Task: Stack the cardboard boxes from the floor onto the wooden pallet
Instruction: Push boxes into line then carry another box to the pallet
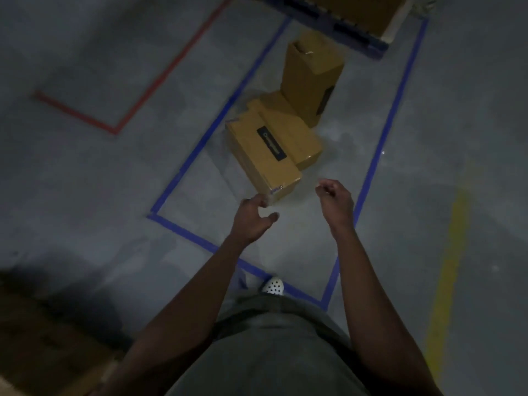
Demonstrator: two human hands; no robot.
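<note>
Dim shot, so bear with me. There's a blue tape outline on the grey floor, and everything sits relative to that.

Inside it, toward the far half, are three cardboard boxes. The nearest box lies flat with a black label on top. A second box lies right behind it and touches it. A tall box stands upright at the back.

Past the outline's far end there's a dark pallet with another box on it.

Both arms reach out over the near half of the outline. The left hand holds nothing; its fingers are loosely bent, thumb apart. Its fingertips overlap the nearest box's near corner in the view, but I can't tell if they touch it. The right hand is just beside that box with its fingers curled in toward the palm, and it grips nothing.

A white shoe with holes is on the outline's near edge. Red tape runs outside it on the left, and a yellow line on the right. Outside the near-left corner there's something brown, too dark to make out.
</note>
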